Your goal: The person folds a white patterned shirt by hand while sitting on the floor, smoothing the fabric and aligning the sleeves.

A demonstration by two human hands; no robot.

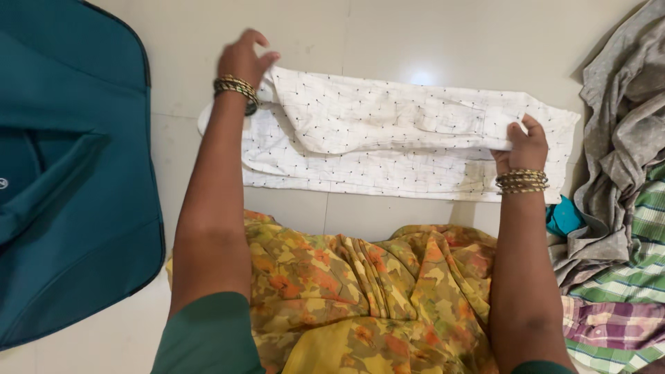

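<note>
Head camera looked straight down at a white cloth (pixel 388 142) with small dark dots, spread lengthwise on the pale tiled floor (pixel 429 34) in front of the person's lap, which was covered in a yellow and orange flowered fabric (pixel 360 291). The left hand (pixel 246 59) was at the cloth's left end, fingers curled loosely with the fingertips pinching the upper corner where a fold had been turned over. The right hand (pixel 526 147) was closed in a pinch on the folded edge near the right end. Both wrists wore gold bangles (pixel 521 181).

The cloth looked thin, light and limp: it creased freely and lay flat with soft wrinkles, so it would likely sag between any two holds and slide easily on the smooth tiles. Corners and the folded edge seemed the sensible places to grip, one hand at each end, to keep the fold straight.

A teal suitcase (pixel 69 173) lay to the left, well apart from the cloth. A heap of clothes (pixel 623 173), grey and green-checked, sat at the right, just beside the cloth's end.
</note>
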